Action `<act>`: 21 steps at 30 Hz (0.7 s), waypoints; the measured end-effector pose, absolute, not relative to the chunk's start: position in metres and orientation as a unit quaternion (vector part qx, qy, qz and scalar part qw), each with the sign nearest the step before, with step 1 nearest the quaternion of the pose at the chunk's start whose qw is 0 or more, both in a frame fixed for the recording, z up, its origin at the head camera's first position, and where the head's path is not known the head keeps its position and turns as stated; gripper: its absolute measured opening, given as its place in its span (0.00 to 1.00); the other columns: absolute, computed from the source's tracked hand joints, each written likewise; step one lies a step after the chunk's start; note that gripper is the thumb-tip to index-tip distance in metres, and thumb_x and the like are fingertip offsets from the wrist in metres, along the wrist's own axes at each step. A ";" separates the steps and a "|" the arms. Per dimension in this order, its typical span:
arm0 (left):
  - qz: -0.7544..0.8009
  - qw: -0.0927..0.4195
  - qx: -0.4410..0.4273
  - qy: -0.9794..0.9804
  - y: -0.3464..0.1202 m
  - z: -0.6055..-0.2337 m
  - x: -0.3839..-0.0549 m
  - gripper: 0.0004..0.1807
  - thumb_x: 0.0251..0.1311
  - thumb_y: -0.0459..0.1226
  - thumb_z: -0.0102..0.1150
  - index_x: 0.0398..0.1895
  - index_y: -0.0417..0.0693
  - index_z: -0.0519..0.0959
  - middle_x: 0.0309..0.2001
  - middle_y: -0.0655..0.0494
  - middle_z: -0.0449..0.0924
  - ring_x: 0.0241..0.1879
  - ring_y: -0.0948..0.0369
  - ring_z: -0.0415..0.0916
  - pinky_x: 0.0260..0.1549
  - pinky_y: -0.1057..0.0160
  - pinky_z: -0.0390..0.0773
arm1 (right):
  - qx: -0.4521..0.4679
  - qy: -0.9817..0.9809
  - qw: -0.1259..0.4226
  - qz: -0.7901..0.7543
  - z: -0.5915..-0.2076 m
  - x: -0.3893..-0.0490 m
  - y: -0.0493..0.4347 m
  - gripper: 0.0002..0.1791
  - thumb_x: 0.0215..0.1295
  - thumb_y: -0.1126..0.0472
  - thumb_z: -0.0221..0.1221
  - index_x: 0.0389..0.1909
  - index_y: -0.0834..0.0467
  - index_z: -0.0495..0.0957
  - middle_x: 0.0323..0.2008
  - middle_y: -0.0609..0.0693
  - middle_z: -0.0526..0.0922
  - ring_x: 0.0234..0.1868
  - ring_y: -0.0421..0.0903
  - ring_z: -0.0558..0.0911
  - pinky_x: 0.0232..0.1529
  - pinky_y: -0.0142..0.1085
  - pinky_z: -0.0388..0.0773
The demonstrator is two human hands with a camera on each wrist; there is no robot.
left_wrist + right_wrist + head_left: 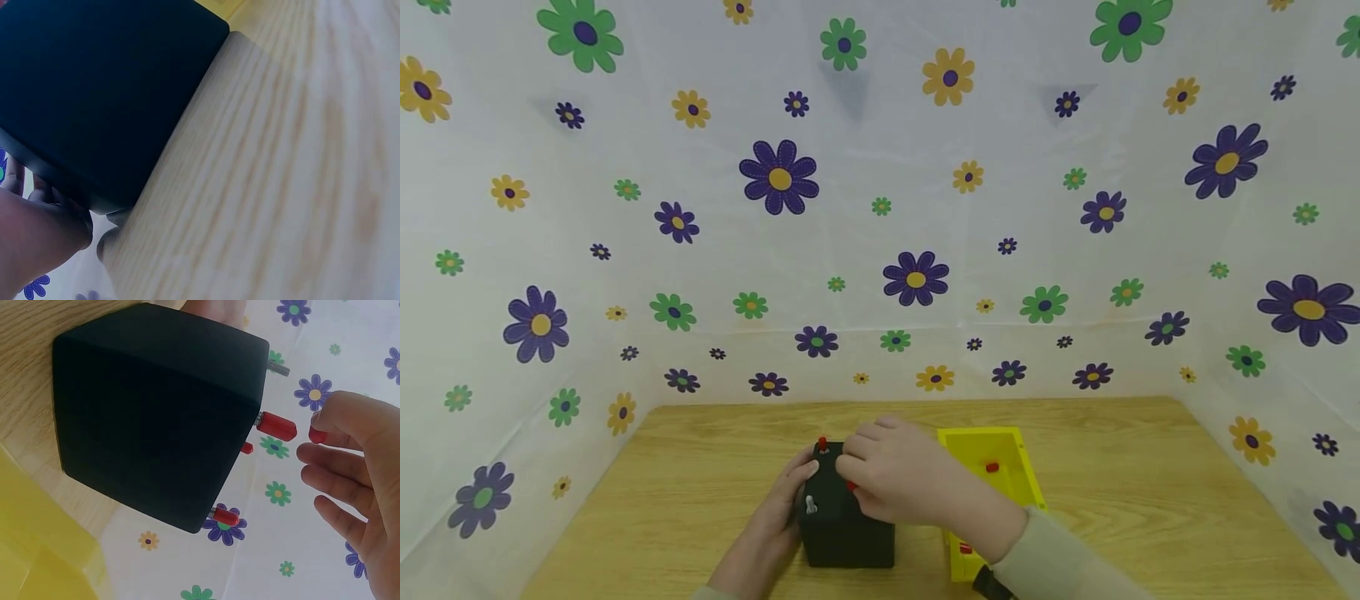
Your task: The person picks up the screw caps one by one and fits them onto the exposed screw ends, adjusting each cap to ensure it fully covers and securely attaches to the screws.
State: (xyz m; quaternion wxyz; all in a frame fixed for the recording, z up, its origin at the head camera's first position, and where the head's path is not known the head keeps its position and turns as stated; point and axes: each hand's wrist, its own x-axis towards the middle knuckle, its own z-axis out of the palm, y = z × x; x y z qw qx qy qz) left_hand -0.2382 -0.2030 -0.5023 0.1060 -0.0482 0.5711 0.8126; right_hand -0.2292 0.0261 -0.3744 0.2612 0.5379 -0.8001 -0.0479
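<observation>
A black box (pixel 850 546) stands on the wooden table, with threaded metal studs on its top. My left hand (pixel 775 508) holds the box's left side, fingers around its edge. In the right wrist view, red caps (pixel 277 426) cover several studs, while one stud (pixel 279 368) is bare metal. My right hand (pixel 369 462) pinches another small red cap (pixel 317 434) between thumb and index finger, just off the end of a capped stud. From the head view, my right hand (pixel 895 471) is over the box top and hides part of it.
Right of the box sits a yellow bin (pixel 1030 467) with a few red pieces (pixel 992 467) inside, partly hidden by my right forearm. White flower-print sheeting (pixel 865 233) encloses the wooden table (pixel 700 450) at the back and sides.
</observation>
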 end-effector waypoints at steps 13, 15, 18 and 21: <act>0.820 0.119 -0.039 0.559 -0.204 -0.503 -0.238 0.33 0.77 0.43 0.48 0.82 0.51 0.55 0.57 0.71 0.79 0.56 0.70 0.78 0.57 0.69 0.80 | 0.548 -0.799 0.244 -0.047 -0.375 -0.226 0.018 0.08 0.68 0.50 0.69 0.43 0.47 0.84 0.40 0.40 0.89 0.45 0.39 0.85 0.51 0.29 0.78; 0.819 0.119 -0.039 0.559 -0.204 -0.502 -0.237 0.32 0.77 0.43 0.48 0.80 0.51 0.57 0.56 0.71 0.80 0.55 0.69 0.78 0.56 0.69 0.80 | 0.548 -0.800 0.238 -0.049 -0.375 -0.226 0.017 0.08 0.68 0.50 0.69 0.43 0.47 0.84 0.40 0.40 0.89 0.45 0.39 0.85 0.52 0.29 0.79; 0.819 0.117 -0.039 0.560 -0.203 -0.502 -0.237 0.31 0.77 0.43 0.48 0.79 0.51 0.58 0.55 0.71 0.80 0.54 0.69 0.79 0.56 0.69 0.80 | 0.547 -0.802 0.233 -0.053 -0.375 -0.226 0.016 0.09 0.68 0.51 0.69 0.44 0.47 0.84 0.40 0.40 0.90 0.45 0.39 0.85 0.53 0.29 0.79; 0.821 0.116 -0.038 0.558 -0.203 -0.501 -0.238 0.31 0.76 0.42 0.48 0.80 0.50 0.58 0.55 0.71 0.81 0.54 0.69 0.79 0.56 0.69 0.80 | 0.547 -0.802 0.235 -0.054 -0.375 -0.226 0.015 0.09 0.68 0.51 0.69 0.45 0.47 0.85 0.40 0.40 0.90 0.45 0.39 0.85 0.52 0.29 0.79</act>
